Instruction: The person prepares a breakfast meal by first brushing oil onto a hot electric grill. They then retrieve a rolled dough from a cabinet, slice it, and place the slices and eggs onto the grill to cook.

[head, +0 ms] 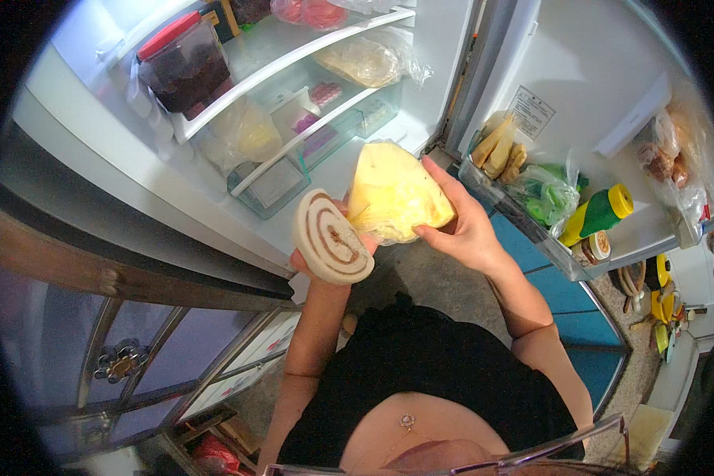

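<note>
In front of the open refrigerator (369,128), my right hand (467,229) grips a yellow wedge of food (395,193) wrapped in clear film. The thumb lies on its near edge and the fingers go round its far side. A slice of pale roll with a brown swirl (333,241) rests in my left hand (299,262), which is mostly hidden beneath it. Left fingertips show between the two foods; whether they also support the wedge I cannot tell. The slice and the wedge are side by side, close together.
Glass shelves hold a red-lidded container (184,65) and bagged food (369,59). On the right, the open door's bin (547,238) carries ginger, a yellow-green bottle (598,214) and a small jar (592,248). A purple-panelled door (184,345) stands at the left.
</note>
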Tool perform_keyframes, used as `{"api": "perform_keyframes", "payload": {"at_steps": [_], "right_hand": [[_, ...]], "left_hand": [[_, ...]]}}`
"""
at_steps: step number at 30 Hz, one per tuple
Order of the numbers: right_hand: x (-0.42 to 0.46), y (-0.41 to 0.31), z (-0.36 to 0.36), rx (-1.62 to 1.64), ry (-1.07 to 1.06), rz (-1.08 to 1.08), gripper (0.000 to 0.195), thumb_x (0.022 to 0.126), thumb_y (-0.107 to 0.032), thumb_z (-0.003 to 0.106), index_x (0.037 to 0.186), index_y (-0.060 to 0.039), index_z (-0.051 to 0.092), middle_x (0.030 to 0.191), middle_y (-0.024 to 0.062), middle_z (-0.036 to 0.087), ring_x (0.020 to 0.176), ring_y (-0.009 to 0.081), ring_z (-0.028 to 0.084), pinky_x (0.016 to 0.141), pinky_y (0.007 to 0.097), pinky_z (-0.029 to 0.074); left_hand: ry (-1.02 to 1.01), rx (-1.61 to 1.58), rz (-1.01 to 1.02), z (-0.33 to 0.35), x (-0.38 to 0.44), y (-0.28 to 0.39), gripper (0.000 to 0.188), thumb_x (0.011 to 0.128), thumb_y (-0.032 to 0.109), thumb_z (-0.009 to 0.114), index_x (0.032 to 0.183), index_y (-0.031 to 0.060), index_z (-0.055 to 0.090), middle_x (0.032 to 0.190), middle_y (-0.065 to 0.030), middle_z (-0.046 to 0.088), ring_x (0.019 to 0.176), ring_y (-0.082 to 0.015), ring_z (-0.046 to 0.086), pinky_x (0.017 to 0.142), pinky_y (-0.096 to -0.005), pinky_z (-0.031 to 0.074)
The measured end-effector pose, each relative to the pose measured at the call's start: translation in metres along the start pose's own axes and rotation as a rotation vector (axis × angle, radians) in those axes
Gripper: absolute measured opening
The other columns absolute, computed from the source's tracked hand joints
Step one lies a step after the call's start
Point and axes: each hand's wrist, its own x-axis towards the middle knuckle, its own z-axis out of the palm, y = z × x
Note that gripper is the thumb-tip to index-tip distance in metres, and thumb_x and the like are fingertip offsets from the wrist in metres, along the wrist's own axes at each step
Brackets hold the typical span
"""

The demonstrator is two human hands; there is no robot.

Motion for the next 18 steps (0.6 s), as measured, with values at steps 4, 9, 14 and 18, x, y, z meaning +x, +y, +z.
{"api": "perform_keyframes", "payload": {"at_steps": [4, 9, 14, 18], "right_hand": [[-0.004, 0.002, -0.002, -0.041, -0.035, -0.033, 0.085, 0.083, -0.008, 0.073, 0.151, -0.0008, 0.023, 0.147, 0.0154, 0.040, 0.132, 0.0192, 0.040, 0.109, 0.0317, 0.033], [-0.003, 0.005, -0.004, -0.061, -0.039, 0.039, 0.077, 0.090, -0.017, 0.068, 0.151, -0.0010, 0.024, 0.148, 0.0169, 0.039, 0.133, 0.0219, 0.040, 0.109, 0.0326, 0.032], [-0.001, 0.010, 0.004, -0.255, -0.024, -0.077, 0.064, 0.095, -0.014, 0.060, 0.150, -0.0012, 0.028, 0.142, 0.0163, 0.046, 0.129, 0.0221, 0.045, 0.105, 0.0314, 0.037], [0.027, 0.016, -0.002, 0.533, 0.002, 0.379, 0.057, 0.096, -0.010, 0.058, 0.147, -0.0019, 0.033, 0.134, 0.0100, 0.054, 0.112, 0.0177, 0.060, 0.087, 0.0299, 0.056]], "left_hand": [[0.039, -0.684, 0.008, 0.026, 0.013, 0.032, 0.068, 0.081, 0.036, 0.076, 0.133, 0.0072, 0.043, 0.125, -0.0065, 0.052, 0.120, -0.0224, 0.049, 0.104, -0.0386, 0.040], [-0.109, -1.269, -0.137, 0.029, 0.019, 0.042, 0.068, 0.081, 0.048, 0.069, 0.134, 0.0137, 0.045, 0.128, -0.0034, 0.054, 0.130, -0.0281, 0.040, 0.112, -0.0504, 0.024], [-0.102, -1.225, -0.117, 0.015, 0.008, 0.027, 0.081, 0.069, 0.061, 0.073, 0.137, 0.0236, 0.049, 0.128, -0.0007, 0.057, 0.135, -0.0327, 0.040, 0.112, -0.0640, 0.024], [0.055, -1.154, -0.238, 0.008, 0.007, 0.031, 0.089, 0.066, 0.064, 0.069, 0.142, 0.0258, 0.044, 0.142, -0.0087, 0.046, 0.141, -0.0313, 0.031, 0.115, -0.0636, 0.018]]}}
